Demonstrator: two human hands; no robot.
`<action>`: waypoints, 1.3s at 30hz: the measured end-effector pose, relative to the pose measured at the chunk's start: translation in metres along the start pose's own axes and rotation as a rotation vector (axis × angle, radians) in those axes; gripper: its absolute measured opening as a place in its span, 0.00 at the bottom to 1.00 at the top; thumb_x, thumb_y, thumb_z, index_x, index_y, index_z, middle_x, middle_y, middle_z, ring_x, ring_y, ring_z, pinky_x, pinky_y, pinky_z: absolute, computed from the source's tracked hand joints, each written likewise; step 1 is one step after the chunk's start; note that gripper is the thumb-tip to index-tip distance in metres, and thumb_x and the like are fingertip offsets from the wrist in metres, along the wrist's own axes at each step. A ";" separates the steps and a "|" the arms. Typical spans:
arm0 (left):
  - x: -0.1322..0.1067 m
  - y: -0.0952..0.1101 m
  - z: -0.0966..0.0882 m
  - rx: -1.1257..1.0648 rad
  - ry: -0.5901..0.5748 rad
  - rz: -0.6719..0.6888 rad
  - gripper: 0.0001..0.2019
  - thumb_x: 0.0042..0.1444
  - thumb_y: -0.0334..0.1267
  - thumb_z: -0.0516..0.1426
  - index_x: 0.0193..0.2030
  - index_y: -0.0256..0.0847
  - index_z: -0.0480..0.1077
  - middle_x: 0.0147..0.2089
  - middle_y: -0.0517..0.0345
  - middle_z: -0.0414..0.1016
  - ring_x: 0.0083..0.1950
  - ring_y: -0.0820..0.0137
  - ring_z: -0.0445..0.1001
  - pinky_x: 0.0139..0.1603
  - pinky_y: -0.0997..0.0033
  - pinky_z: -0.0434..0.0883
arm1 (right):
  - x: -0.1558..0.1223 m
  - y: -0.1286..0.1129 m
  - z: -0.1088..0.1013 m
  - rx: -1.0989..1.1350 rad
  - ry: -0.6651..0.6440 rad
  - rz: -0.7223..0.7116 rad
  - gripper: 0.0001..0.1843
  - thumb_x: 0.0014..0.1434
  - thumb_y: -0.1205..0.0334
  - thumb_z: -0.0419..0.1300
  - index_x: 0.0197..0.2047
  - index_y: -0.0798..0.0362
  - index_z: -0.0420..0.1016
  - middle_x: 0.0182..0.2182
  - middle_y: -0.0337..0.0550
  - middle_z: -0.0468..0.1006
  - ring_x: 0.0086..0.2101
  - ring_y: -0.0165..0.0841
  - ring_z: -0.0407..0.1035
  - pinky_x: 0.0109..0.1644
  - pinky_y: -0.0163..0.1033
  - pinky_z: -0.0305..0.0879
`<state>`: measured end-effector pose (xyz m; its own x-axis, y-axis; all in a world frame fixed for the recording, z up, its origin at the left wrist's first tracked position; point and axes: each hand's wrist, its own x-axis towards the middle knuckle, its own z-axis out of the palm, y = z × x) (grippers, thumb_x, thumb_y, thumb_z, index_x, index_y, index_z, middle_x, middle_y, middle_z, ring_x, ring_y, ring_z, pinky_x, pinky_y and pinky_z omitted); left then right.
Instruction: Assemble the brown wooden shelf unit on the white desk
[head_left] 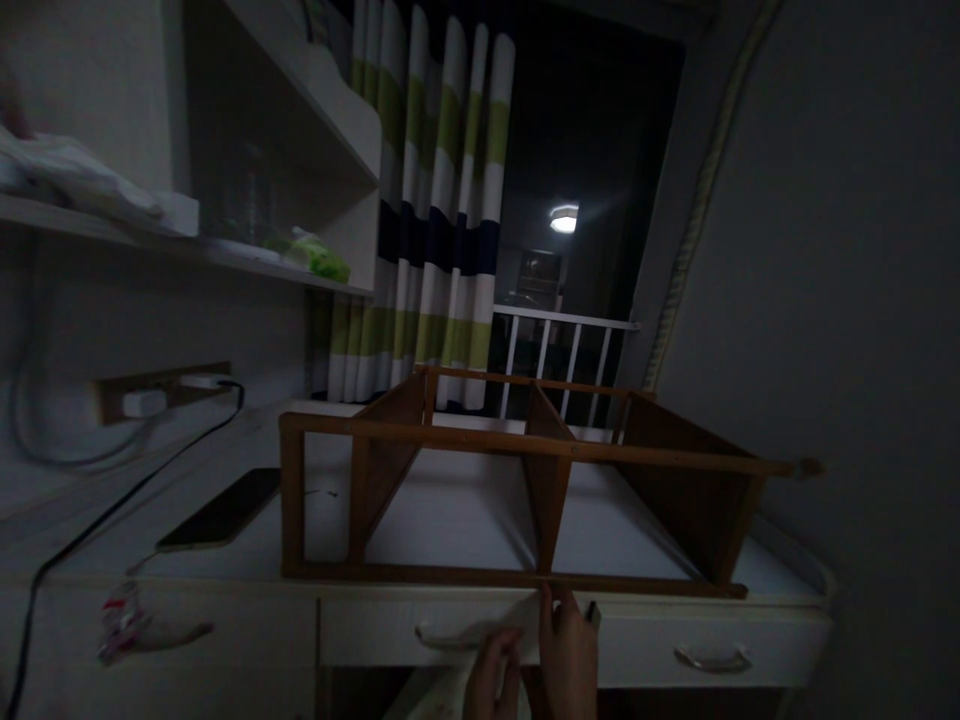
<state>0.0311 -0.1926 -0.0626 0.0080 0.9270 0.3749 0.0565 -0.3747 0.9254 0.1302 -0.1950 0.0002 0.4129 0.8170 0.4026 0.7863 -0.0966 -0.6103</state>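
Note:
A brown wooden shelf frame [465,437] lies on its side on the white desk [457,500], its panels standing upright. My right hand [570,655] is at the frame's lower front rail, fingertips by the joint below the middle panel. Its fingers are closed, and a small dark stub shows beside them; what it belongs to is too dim to tell. My left hand [493,675] is lower and just left of it, in front of the drawer. The fingers there are loosely bent with a gap between them, and nothing shows in them.
A phone [221,510] lies on the desk at left, near a black cable [135,487] from a power strip [161,392]. A crinkled wrapper [122,622] hangs by the left drawer. Above is a white wall shelf [277,265]; behind are a striped curtain [442,200] and window railing [562,320].

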 end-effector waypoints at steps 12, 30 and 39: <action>0.046 0.027 0.014 -0.197 -0.097 -0.130 0.19 0.49 0.52 0.50 0.31 0.36 0.72 0.33 0.50 0.76 0.37 0.64 0.73 0.40 0.65 0.70 | -0.002 0.009 0.007 -0.001 0.146 -0.107 0.20 0.60 0.47 0.38 0.35 0.52 0.62 0.20 0.40 0.75 0.23 0.36 0.71 0.32 0.40 0.58; 0.064 0.082 0.006 0.903 -0.250 0.329 0.09 0.53 0.30 0.49 0.38 0.42 0.69 0.41 0.55 0.71 0.44 0.64 0.66 0.47 0.59 0.57 | -0.004 0.001 -0.001 0.038 0.164 -0.124 0.23 0.59 0.44 0.36 0.34 0.50 0.63 0.16 0.36 0.72 0.19 0.33 0.68 0.32 0.38 0.57; 0.061 0.078 0.005 0.809 -0.224 0.301 0.09 0.52 0.30 0.51 0.37 0.42 0.69 0.40 0.57 0.70 0.44 0.66 0.65 0.49 0.62 0.55 | -0.006 0.005 0.002 0.081 0.161 -0.106 0.24 0.58 0.43 0.36 0.35 0.50 0.63 0.17 0.37 0.73 0.20 0.34 0.69 0.33 0.40 0.59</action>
<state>0.0405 -0.1649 0.0323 0.3265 0.8037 0.4975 0.7075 -0.5568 0.4352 0.1304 -0.1991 -0.0066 0.4026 0.7184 0.5673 0.7926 0.0363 -0.6086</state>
